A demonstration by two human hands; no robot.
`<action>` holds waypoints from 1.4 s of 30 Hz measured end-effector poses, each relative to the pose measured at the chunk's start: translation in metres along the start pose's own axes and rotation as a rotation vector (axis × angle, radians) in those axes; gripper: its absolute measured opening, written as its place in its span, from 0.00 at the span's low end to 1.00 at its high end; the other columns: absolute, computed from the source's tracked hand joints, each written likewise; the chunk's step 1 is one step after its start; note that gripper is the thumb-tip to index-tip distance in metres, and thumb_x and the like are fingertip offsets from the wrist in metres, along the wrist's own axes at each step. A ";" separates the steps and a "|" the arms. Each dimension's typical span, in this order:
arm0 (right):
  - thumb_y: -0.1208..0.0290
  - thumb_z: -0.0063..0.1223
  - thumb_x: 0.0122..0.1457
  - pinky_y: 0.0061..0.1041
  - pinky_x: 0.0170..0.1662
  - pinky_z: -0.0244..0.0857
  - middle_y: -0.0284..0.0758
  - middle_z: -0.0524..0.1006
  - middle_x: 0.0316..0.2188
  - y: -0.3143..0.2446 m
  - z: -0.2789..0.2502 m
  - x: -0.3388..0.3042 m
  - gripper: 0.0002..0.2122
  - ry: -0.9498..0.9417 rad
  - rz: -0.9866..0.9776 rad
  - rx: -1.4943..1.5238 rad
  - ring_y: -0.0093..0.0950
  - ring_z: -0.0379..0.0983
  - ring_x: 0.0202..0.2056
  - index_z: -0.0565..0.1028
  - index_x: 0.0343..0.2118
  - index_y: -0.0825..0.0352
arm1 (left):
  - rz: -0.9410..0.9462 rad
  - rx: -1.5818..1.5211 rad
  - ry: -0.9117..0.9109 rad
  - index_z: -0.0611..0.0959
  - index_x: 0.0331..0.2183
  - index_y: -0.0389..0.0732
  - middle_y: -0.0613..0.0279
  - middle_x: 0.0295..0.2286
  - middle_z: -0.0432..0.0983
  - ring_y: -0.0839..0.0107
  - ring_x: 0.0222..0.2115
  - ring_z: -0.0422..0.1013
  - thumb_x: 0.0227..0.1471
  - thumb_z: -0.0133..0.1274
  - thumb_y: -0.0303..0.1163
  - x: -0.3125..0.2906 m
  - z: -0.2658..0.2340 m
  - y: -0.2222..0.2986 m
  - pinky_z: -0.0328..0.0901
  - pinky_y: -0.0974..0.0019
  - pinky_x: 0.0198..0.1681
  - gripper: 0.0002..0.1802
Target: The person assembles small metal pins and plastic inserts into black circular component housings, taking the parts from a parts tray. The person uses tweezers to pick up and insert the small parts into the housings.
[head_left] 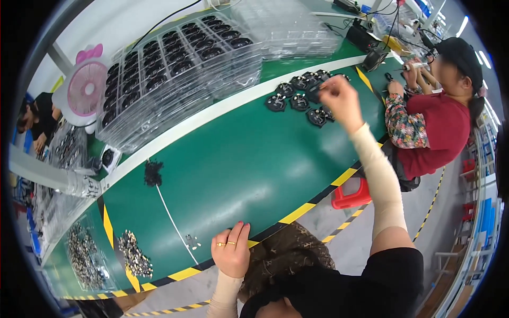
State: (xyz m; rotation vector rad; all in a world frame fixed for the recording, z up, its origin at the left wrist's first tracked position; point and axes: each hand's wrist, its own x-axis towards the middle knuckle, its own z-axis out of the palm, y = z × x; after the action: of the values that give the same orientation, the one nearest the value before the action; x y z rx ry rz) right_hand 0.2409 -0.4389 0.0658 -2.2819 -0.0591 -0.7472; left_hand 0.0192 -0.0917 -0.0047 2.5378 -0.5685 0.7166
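"Both my hands are out over the green counter [222, 159], and the right hand [342, 100] is up among the black, pale-dotted disc units [275, 102]!"

"Got one?"

"Can't tell! Thumb and fingertips curl in close together, nearly pinched, but whatever may sit between them is hidden. A dark unit shows right by the fingertips; touching or just above it, I can't say."

"Where's the rest of the bunch?"

"Clustered toward the far right of the counter, just on my side of the white rail [201, 119], several packed tight."

"And the other hand?"

"Left hand [231, 254], at the near striped edge [297, 213]: fingers stretched out, side by side, nothing visible in them."

"So where's the danger?"

"That tight packing, I'd say! Drag a fingertip low and a neighbouring unit could get shoved or jarred. Pinch too hastily and the grip might land off-centre, so a unit could tip or drop."

"Down by the left?"

"A few small loose pieces [193, 243] lie just beside it. One careless sideways sweep could scatter them, maybe over the edge. Farther left, the dark heap [153, 173] and the mixed metallic heap [135, 253] are loose too; a trailing forearm might spread either one."
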 end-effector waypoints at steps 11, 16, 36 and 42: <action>0.58 0.63 0.46 0.40 0.45 0.69 0.49 0.80 0.35 0.193 -0.055 0.062 0.18 -0.267 0.499 -0.568 0.44 0.78 0.40 0.78 0.34 0.68 | -0.026 -0.007 0.016 0.85 0.33 0.42 0.66 0.35 0.80 0.66 0.32 0.72 0.37 0.59 0.21 0.007 -0.002 0.002 0.66 0.64 0.35 0.14; 0.62 0.63 0.52 0.40 0.43 0.70 0.38 0.74 0.45 0.116 0.005 0.025 0.21 0.045 0.148 -0.631 0.41 0.76 0.43 0.74 0.49 0.58 | -0.060 -0.003 -0.026 0.85 0.34 0.42 0.67 0.36 0.80 0.67 0.31 0.72 0.35 0.58 0.20 0.005 -0.006 0.001 0.66 0.64 0.34 0.17; 0.72 0.62 0.54 0.25 0.29 0.67 0.41 0.77 0.39 -0.187 0.119 -0.133 0.08 -1.075 -0.771 0.820 0.34 0.75 0.31 0.79 0.35 0.69 | -0.395 0.193 0.133 0.82 0.41 0.39 0.63 0.44 0.76 0.61 0.40 0.69 0.41 0.61 0.22 -0.054 -0.055 -0.037 0.62 0.57 0.44 0.20; 0.77 0.56 0.49 0.29 0.42 0.75 0.45 0.74 0.47 -0.165 0.122 -0.148 0.18 -0.997 -1.292 0.514 0.38 0.76 0.46 0.75 0.45 0.72 | -0.397 0.159 0.130 0.83 0.40 0.39 0.65 0.45 0.76 0.63 0.40 0.69 0.42 0.60 0.24 -0.050 -0.051 -0.045 0.62 0.56 0.45 0.18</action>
State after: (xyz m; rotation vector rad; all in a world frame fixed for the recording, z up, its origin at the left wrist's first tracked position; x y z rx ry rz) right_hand 0.1373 -0.2121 0.0211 -1.6599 -2.0145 -0.0044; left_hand -0.0173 -0.0160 -0.0072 2.6072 0.0413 0.7939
